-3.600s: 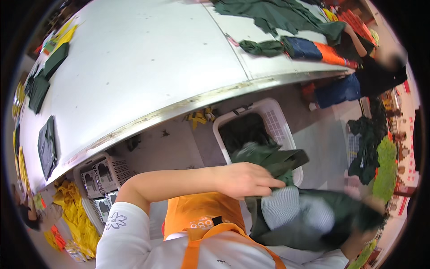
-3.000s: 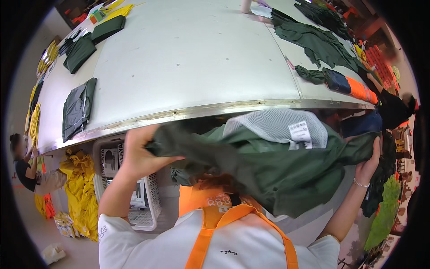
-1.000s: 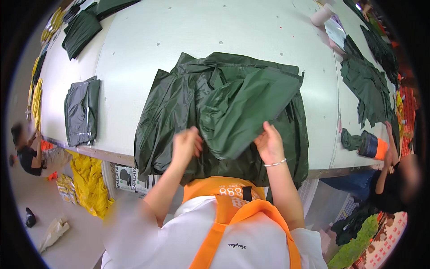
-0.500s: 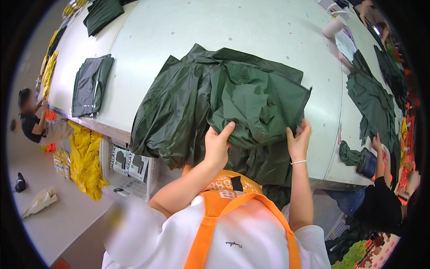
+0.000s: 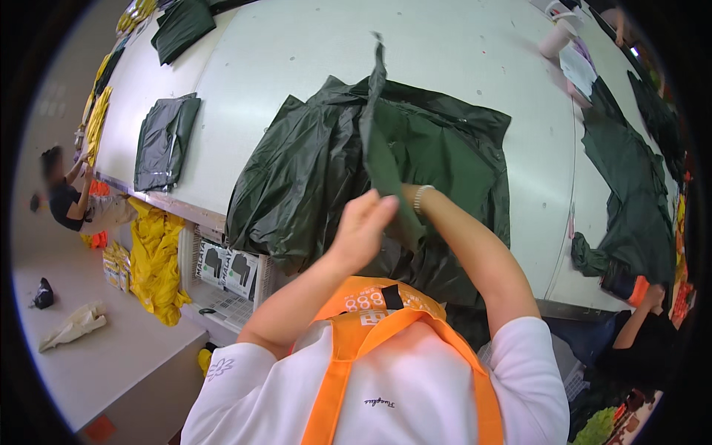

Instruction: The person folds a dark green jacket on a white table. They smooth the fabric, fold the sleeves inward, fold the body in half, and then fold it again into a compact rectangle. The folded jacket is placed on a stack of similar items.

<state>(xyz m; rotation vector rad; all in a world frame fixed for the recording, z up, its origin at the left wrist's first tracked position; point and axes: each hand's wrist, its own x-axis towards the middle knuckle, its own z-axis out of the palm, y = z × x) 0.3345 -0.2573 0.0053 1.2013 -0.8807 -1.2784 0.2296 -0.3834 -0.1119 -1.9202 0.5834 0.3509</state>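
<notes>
At twelve o'clock from the worker, a dark green, shiny waterproof garment [image 5: 319, 170] lies spread across the pale table [image 5: 297, 55]. I judge the handling only partway: laid out, but rumpled, one panel raised, unlike the neatly folded dark green bundle [image 5: 167, 141] towards eleven. The left hand [image 5: 365, 226] curls narrow beside that panel; I can't tell whether it pinches cloth. The right hand [image 5: 409, 194] is mostly hidden behind it, grip unreadable. Lettering marks the orange apron [image 5: 371, 300], white shirt [image 5: 430, 371] and black-and-white packs [image 5: 226, 267] at ten.
</notes>
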